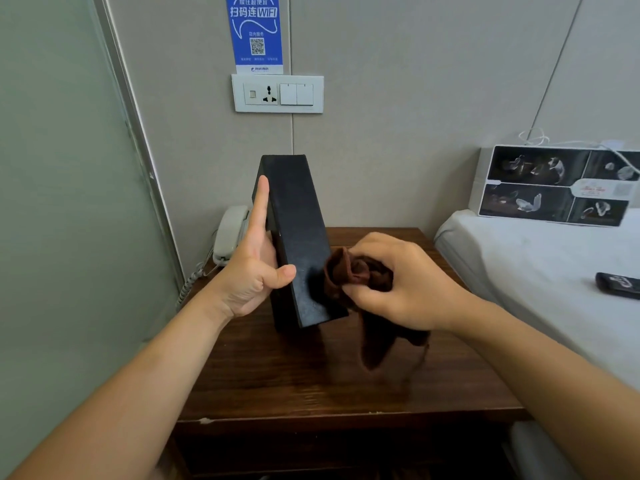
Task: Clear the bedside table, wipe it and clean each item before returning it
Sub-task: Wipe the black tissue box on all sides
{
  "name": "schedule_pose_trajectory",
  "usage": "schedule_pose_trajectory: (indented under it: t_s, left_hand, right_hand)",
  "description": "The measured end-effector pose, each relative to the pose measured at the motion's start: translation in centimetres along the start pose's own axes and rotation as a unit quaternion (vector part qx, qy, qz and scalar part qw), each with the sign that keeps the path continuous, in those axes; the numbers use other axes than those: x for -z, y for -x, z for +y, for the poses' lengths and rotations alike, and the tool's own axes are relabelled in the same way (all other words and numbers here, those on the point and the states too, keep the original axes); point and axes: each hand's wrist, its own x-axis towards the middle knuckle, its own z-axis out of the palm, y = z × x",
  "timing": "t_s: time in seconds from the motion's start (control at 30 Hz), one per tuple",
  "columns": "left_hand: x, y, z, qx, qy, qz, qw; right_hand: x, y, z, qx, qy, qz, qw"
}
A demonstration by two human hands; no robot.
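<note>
The left hand (254, 271) props the black box (298, 237) on end mid-worktop (277, 382), thumb pinching its front edge, index finger straight up. The right hand (401, 282) fingers bunch the brown cloth (349, 271) against it. Front half's bare; the phone (230, 233) hugs the back-left corner.

The left hand (254, 271) is raised with its index finger extended upward and its thumb pressed forward in a grip, while the right hand (398, 282) is curled closed, both bare forearms being reached in from below.
</note>
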Motion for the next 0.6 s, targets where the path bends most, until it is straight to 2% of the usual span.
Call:
schedule_pose_trajectory:
  t_s: [0.1,0.2,0.33,0.37,0.4,0.53,0.6]
  left_hand:
    - [-0.5,0.0,0.2,-0.005,-0.002,-0.016,1.000]
    - [-0.8,0.0,0.4,-0.008,-0.027,-0.025,0.999]
    - [-1.3,0.0,0.6,-0.006,-0.049,-0.025,0.998]
    - [-1.5,0.0,0.6,-0.007,-0.053,-0.026,0.998]
    - [-1.8,0.0,0.6,-0.010,-0.056,-0.029,0.998]
    - [-2.8,0.0,0.7,-0.016,-0.062,-0.048,0.997]
    - [-3.1,0.0,0.7,-0.016,-0.059,-0.051,0.997]
  right_hand:
    - [-1.5,-0.7,-0.1,0.008,0.017,0.043,0.999]
    - [-2.5,0.2,0.0,-0.001,0.013,0.029,1.000]
    - [-0.5,1.6,-0.1,0.005,0.042,-0.103,0.994]
    - [0.0,1.7,-0.1,0.009,0.048,-0.116,0.992]
    - [0.2,1.7,0.0,0.013,0.043,-0.099,0.994]
    - [-0.2,1.0,0.4,-0.010,-0.013,0.062,0.998]
    - [-0.8,1.2,0.6,0.000,-0.006,0.064,0.998]
